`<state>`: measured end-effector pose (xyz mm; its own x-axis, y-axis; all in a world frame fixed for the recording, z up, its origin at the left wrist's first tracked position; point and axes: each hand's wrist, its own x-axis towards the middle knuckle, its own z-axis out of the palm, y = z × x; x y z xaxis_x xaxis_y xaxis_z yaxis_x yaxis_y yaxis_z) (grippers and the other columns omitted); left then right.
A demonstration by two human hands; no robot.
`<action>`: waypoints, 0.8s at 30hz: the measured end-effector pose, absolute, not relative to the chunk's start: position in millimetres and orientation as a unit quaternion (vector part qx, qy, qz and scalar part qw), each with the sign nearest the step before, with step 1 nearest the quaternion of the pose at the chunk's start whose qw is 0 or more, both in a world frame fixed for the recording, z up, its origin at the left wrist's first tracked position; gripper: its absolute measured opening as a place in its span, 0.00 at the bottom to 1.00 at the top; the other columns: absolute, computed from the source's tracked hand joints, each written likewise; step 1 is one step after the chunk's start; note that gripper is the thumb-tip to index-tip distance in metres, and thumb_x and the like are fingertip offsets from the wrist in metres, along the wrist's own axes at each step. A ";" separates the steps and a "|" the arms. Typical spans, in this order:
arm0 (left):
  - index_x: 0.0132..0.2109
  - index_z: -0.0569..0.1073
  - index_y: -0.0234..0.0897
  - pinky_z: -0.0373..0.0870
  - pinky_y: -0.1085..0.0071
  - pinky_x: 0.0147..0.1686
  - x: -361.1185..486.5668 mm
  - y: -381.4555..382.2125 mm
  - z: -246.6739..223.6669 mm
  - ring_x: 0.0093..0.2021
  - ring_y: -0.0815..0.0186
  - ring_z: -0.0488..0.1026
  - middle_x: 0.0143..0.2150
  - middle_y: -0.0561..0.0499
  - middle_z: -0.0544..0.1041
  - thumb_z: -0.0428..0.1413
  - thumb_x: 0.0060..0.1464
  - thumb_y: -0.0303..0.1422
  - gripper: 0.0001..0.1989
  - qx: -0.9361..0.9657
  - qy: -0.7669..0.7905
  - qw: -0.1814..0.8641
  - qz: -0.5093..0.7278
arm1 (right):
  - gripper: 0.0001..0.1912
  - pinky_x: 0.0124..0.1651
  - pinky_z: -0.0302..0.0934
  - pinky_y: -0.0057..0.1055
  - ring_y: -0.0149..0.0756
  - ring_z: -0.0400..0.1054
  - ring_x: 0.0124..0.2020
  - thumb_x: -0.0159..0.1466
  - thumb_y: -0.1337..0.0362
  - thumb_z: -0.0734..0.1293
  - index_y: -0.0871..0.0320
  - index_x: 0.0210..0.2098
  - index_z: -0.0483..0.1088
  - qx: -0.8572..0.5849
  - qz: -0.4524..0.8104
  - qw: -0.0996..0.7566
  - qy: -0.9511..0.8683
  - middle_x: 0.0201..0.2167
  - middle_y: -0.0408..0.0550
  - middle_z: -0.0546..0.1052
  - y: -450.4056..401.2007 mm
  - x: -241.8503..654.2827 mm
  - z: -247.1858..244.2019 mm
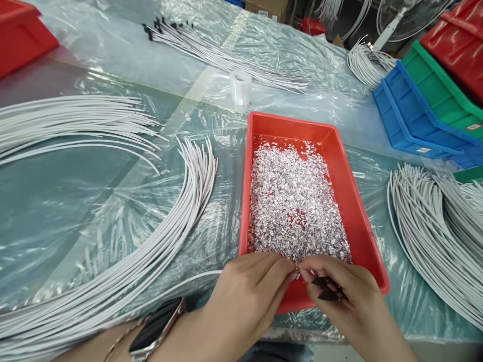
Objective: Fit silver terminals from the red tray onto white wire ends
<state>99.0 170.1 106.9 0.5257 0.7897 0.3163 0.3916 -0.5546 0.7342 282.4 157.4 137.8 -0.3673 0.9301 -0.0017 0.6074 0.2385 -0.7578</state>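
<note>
Over the tray's (245, 201) near end, left hand (247, 291) pinches a cable (204, 274), right hand (352, 289) grips a dark tool (329, 294) — likely stripping, next needing steadiness.

No words, numbers or brand names can be read. A small white label (423, 150) stands low on the blue bin (400, 120), and a pale sticker (474, 127) on the side of the green bin (437, 85) stacked above it, both too small to make out. The cardboard box (278, 6) at the top edge of the view bears light label patches (263, 13), their print likewise too small to decipher.
</note>
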 end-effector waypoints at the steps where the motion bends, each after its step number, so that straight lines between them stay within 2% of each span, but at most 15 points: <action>1: 0.43 0.67 0.33 0.71 0.70 0.27 98.9 170.2 107.9 0.29 0.65 0.72 0.33 0.48 0.75 0.43 0.61 0.24 0.09 0.821 0.359 0.306 0.320 | 0.05 0.24 0.58 0.21 0.25 0.62 0.21 0.62 0.71 0.60 0.55 0.35 0.64 -0.513 0.347 0.235 -0.749 0.24 0.37 0.68 157.4 282.8 137.4; 7: 0.43 0.68 0.33 0.72 0.69 0.27 97.5 171.9 110.6 0.29 0.64 0.72 0.32 0.48 0.75 0.41 0.62 0.23 0.11 0.830 0.351 0.306 0.308 | 0.05 0.25 0.59 0.22 0.26 0.63 0.22 0.62 0.71 0.61 0.55 0.33 0.67 -0.540 0.377 0.232 -0.716 0.23 0.37 0.69 157.6 284.3 135.3; 13: 0.45 0.67 0.32 0.73 0.67 0.29 98.6 174.0 112.4 0.31 0.63 0.73 0.33 0.47 0.75 0.42 0.62 0.23 0.11 0.829 0.341 0.315 0.311 | 0.06 0.28 0.63 0.20 0.27 0.69 0.26 0.61 0.71 0.65 0.53 0.37 0.69 -0.573 0.319 0.299 -0.694 0.29 0.39 0.74 165.9 288.4 140.0; 19: 0.46 0.66 0.33 0.73 0.68 0.31 97.7 172.8 115.8 0.32 0.63 0.74 0.35 0.47 0.76 0.42 0.61 0.22 0.11 0.815 0.363 0.321 0.317 | 0.07 0.20 0.60 0.21 0.24 0.61 0.17 0.61 0.72 0.65 0.55 0.37 0.69 -0.513 0.277 0.308 -0.752 0.22 0.36 0.68 160.5 284.4 146.5; 24: 0.47 0.65 0.33 0.74 0.69 0.30 97.0 170.9 111.9 0.31 0.64 0.75 0.36 0.47 0.76 0.42 0.60 0.22 0.11 0.803 0.374 0.337 0.319 | 0.06 0.26 0.66 0.25 0.30 0.69 0.22 0.63 0.71 0.64 0.57 0.39 0.68 -0.475 0.187 0.312 -0.801 0.25 0.41 0.74 156.5 280.3 142.8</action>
<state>97.0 170.9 111.9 0.5164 0.8160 0.2597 0.3864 -0.4926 0.7798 280.3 156.5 142.8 -0.3542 0.8777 0.3226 0.6437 0.4791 -0.5968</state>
